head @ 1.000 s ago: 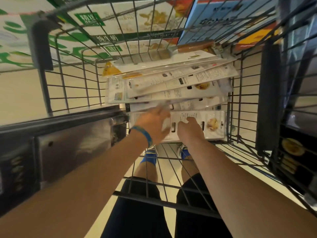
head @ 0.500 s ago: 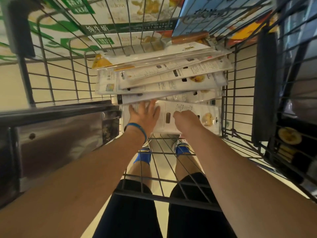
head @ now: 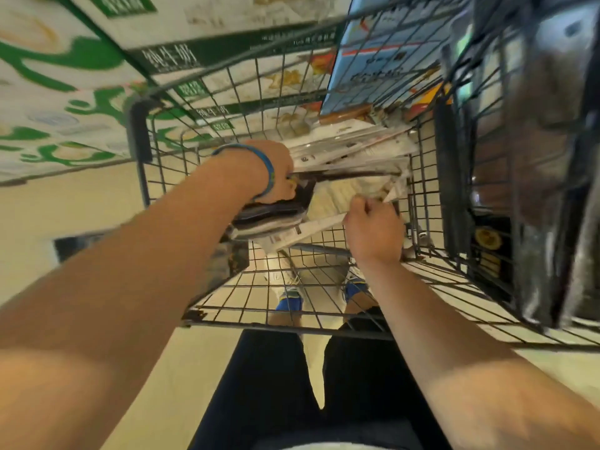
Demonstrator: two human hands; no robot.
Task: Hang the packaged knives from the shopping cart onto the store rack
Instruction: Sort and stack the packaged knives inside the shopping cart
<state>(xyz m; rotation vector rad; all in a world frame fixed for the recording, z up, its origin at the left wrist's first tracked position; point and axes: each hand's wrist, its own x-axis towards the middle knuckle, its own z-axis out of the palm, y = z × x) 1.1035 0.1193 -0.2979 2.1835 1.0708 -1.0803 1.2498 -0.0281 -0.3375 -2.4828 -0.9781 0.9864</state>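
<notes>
A pile of flat packaged knives lies at the far end of the black wire shopping cart. My left hand, with a blue band at the wrist, grips the left edge of a tilted stack of packages, whose dark sides face me. My right hand is closed on the right edge of the same lifted stack, near a white card package. The store rack is not visible.
Green-and-white cartons and a blue box stand beyond the cart. A dark display rises at the right. My legs and blue shoes show through the cart floor.
Both hands have gone from resting flat on the nearest package to gripping a stack and tipping it up on edge. The view has swung and moved closer.
</notes>
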